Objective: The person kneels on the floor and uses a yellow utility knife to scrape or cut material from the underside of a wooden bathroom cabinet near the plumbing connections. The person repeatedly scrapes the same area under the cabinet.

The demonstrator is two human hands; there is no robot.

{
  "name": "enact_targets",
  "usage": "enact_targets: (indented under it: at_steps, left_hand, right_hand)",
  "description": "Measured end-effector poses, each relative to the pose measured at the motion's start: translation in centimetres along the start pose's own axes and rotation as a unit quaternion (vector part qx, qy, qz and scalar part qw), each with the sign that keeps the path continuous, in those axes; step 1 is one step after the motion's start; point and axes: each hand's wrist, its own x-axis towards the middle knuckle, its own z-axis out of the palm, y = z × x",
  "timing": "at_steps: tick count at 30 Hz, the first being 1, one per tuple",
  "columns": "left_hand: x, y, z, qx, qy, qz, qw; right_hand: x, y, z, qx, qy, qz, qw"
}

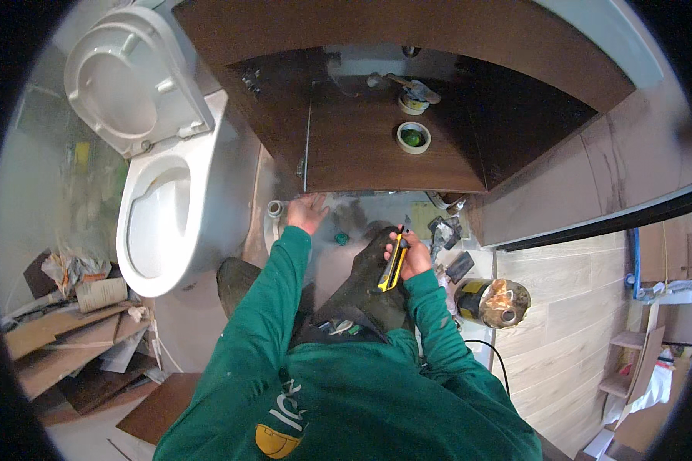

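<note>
In my right hand [416,256] is a yellow and black utility knife [393,265], the fingers wrapped round its handle. It is held above my right knee. My left hand [307,213] reaches forward to the lower front edge of the dark brown cabinet [392,170]. Its fingers look stretched out, with the tips close to that edge, and I see nothing held in it. Inside the cabinet stand a roll of tape [414,150] and a small tub [412,107] with a tool lying across its top.
To the left is a white toilet [135,238] with its lid up. Wood offcuts [77,338] are piled at far left. By my right leg are a black bucket [473,300] and dark small tools [460,266]. A green round object [341,239] lies between my knees.
</note>
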Motion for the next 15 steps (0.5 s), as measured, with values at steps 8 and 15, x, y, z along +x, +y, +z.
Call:
enact_targets:
  at_steps: [8,15]
  left_hand:
    - [0.0,-3.3,2.2,0.018,-0.022,-0.067,0.997]
    - [-1.6,0.1,1.3,-0.004,0.062,0.014,0.998]
  right_hand:
    - [6.0,-0.2,1.4,-0.028,-0.01,0.033,0.999]
    - [10.5,2.1,4.7,-0.05,-0.051,0.065,0.995]
